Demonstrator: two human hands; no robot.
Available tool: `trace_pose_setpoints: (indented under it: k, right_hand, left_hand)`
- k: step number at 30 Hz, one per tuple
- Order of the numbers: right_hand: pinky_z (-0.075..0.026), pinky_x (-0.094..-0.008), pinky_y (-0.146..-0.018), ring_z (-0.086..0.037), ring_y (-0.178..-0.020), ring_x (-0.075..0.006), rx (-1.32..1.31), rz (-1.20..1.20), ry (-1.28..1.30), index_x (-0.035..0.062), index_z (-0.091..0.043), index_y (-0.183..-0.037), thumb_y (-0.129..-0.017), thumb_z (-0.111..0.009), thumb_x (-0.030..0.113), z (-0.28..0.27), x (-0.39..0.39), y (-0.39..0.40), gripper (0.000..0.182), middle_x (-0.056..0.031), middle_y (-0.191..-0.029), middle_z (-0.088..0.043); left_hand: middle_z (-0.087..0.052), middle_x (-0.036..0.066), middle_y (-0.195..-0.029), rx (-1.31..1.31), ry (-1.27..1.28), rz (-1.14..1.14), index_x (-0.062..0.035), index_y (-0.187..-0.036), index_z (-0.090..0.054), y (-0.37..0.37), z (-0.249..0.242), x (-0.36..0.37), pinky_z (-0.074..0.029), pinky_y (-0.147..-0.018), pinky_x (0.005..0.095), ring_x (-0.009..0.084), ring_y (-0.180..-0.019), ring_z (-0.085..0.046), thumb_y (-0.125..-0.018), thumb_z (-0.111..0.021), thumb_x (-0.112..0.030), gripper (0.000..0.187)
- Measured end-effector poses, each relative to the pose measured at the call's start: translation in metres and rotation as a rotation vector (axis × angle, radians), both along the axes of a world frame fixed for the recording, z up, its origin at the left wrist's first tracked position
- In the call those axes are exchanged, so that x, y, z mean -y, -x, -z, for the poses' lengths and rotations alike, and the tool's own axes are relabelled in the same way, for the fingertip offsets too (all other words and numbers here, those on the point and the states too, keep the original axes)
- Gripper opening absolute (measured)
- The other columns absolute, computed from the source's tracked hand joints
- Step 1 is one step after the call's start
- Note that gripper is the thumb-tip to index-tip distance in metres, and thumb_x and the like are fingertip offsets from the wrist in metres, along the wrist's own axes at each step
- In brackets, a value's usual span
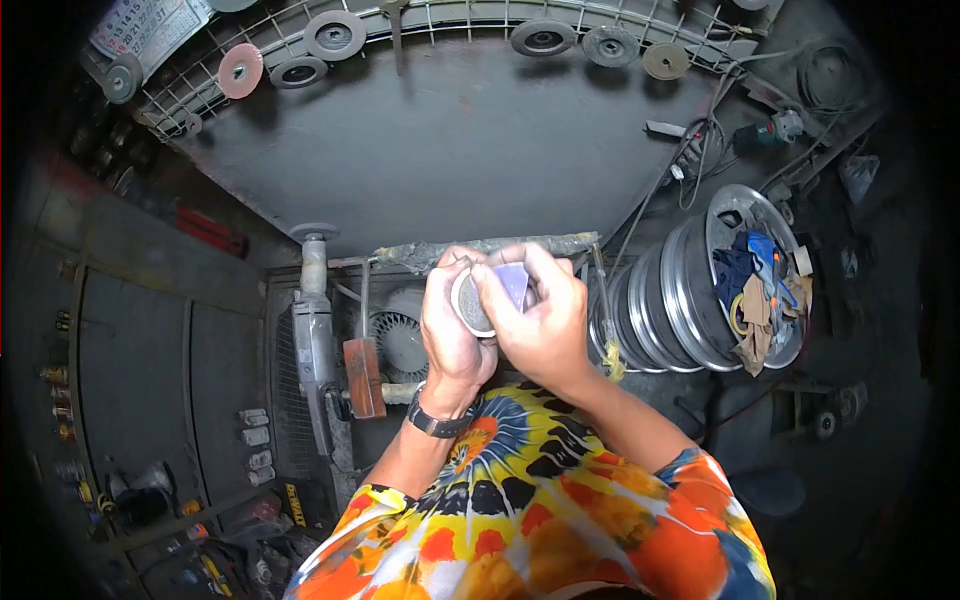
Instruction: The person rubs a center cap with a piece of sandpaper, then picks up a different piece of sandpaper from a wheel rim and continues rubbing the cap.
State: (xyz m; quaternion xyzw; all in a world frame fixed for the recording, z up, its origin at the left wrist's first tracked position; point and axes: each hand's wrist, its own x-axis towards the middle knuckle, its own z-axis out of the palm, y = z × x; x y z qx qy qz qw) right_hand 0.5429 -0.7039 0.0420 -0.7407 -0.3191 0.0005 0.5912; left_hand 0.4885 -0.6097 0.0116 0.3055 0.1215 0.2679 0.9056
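Both hands meet in front of the chest at the middle of the view. My left hand [453, 325] is wrapped round a round grey disc [472, 303] with a pale rim, held tilted on edge. Fingers of my right hand [542, 322] are closed on a purple-blue sheet [512, 282], with the thumb near the disc's face. The sheet lies right beside the disc; whether they touch is hidden by the fingers. A dark watch [436, 422] sits on the left wrist.
Stacked wheel rims [677, 290] stand at the right with cloths [757, 300] in the top one. An angle grinder [314, 350] and a wooden block [363, 378] are at the left. Abrasive discs [335, 36] hang from a wire rack above a grey panel [450, 150].
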Motion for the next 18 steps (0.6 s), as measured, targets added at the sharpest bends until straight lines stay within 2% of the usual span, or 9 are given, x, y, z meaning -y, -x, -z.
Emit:
trace_pose_setpoints:
  k: [1, 3, 7, 8, 9, 10, 12, 16, 18]
  right_hand:
    - [-0.051, -0.0306, -0.066, -0.063, -0.069, -0.0171, 0.000, 0.003, -0.001, 0.0016, -0.070, -0.094, -0.087, -0.081, 0.011, 0.003, 0.004, 0.005, 0.016, -0.0108, -0.082, -0.069]
    - [-0.041, -0.0366, -0.076, -0.062, -0.065, -0.0252, 0.130, 0.021, -0.033, 0.0075, -0.069, -0.089, -0.084, -0.078, 0.016, 0.011, 0.007, 0.016, 0.014, -0.0088, -0.076, -0.070]
    - [-0.040, -0.0359, -0.076, -0.064, -0.066, -0.0240, 0.174, 0.032, -0.063, 0.0066, -0.068, -0.088, -0.083, -0.079, 0.014, 0.007, -0.002, 0.001, 0.014, -0.0090, -0.075, -0.069]
    - [-0.040, -0.0355, -0.076, -0.064, -0.065, -0.0246, 0.039, -0.002, -0.069, 0.0064, -0.068, -0.089, -0.083, -0.079, 0.014, 0.003, -0.002, 0.000, 0.014, -0.0087, -0.076, -0.069]
    - [-0.040, -0.0355, -0.076, -0.064, -0.065, -0.0246, 0.041, -0.003, -0.071, 0.0064, -0.068, -0.089, -0.083, -0.079, 0.014, 0.002, 0.002, 0.005, 0.014, -0.0087, -0.076, -0.069]
    - [-0.040, -0.0355, -0.076, -0.064, -0.065, -0.0254, 0.104, -0.016, -0.039, 0.0062, -0.069, -0.089, -0.084, -0.077, 0.014, 0.003, 0.008, 0.013, 0.013, -0.0088, -0.076, -0.069]
    - [-0.040, -0.0357, -0.076, -0.063, -0.064, -0.0262, 0.191, -0.042, -0.001, 0.0062, -0.069, -0.090, -0.084, -0.077, 0.015, 0.005, 0.013, 0.017, 0.013, -0.0090, -0.076, -0.070]
    - [-0.039, -0.0361, -0.076, -0.063, -0.067, -0.0258, 0.048, 0.003, -0.062, 0.0064, -0.069, -0.089, -0.082, -0.078, 0.014, 0.002, -0.001, 0.004, 0.014, -0.0087, -0.078, -0.070]
    - [-0.039, -0.0365, -0.076, -0.063, -0.068, -0.0268, 0.111, -0.021, -0.033, 0.0062, -0.069, -0.089, -0.082, -0.077, 0.014, 0.003, 0.009, 0.013, 0.014, -0.0090, -0.080, -0.071]
  left_hand:
    - [-0.058, 0.007, -0.090, 0.005, 0.040, 0.000, -0.0043, -0.096, -0.056, 0.000, -0.001, 0.001, -0.049, -0.084, 0.0288, 0.0159, -0.089, -0.059, -0.103, -0.039, -0.024, 0.027]
    - [-0.058, 0.006, -0.091, -0.007, -0.038, -0.022, -0.0046, -0.097, -0.056, 0.000, 0.000, -0.003, -0.049, -0.084, 0.0294, 0.0160, -0.089, -0.059, -0.103, -0.040, -0.023, 0.026]
    - [-0.058, 0.006, -0.093, 0.011, -0.052, -0.026, -0.0047, -0.097, -0.057, -0.002, 0.006, -0.003, -0.049, -0.085, 0.0299, 0.0163, -0.089, -0.059, -0.103, -0.040, -0.022, 0.025]
    - [-0.058, 0.007, -0.093, 0.014, -0.013, -0.003, -0.0046, -0.097, -0.057, -0.001, 0.005, -0.001, -0.049, -0.085, 0.0300, 0.0165, -0.089, -0.059, -0.103, -0.039, -0.022, 0.025]
    - [-0.058, 0.007, -0.092, 0.019, 0.022, 0.016, -0.0046, -0.097, -0.057, 0.000, 0.002, 0.000, -0.049, -0.085, 0.0301, 0.0167, -0.088, -0.059, -0.102, -0.039, -0.022, 0.026]
    - [-0.058, 0.007, -0.092, -0.010, -0.083, -0.009, -0.0047, -0.096, -0.057, -0.001, -0.004, -0.001, -0.048, -0.086, 0.0305, 0.0164, -0.088, -0.058, -0.102, -0.039, -0.023, 0.026]
    - [-0.058, 0.006, -0.092, -0.010, -0.077, -0.013, -0.0047, -0.096, -0.057, 0.000, -0.003, -0.005, -0.048, -0.086, 0.0305, 0.0162, -0.088, -0.058, -0.102, -0.038, -0.023, 0.026]
    - [-0.058, 0.006, -0.091, 0.005, -0.041, 0.008, -0.0047, -0.095, -0.057, -0.004, 0.001, -0.003, -0.048, -0.086, 0.0303, 0.0161, -0.088, -0.058, -0.102, -0.038, -0.023, 0.027]
    - [-0.058, 0.006, -0.092, -0.022, -0.061, 0.021, -0.0046, -0.095, -0.057, -0.002, -0.008, -0.004, -0.047, -0.087, 0.0301, 0.0163, -0.089, -0.057, -0.102, -0.039, -0.023, 0.026]
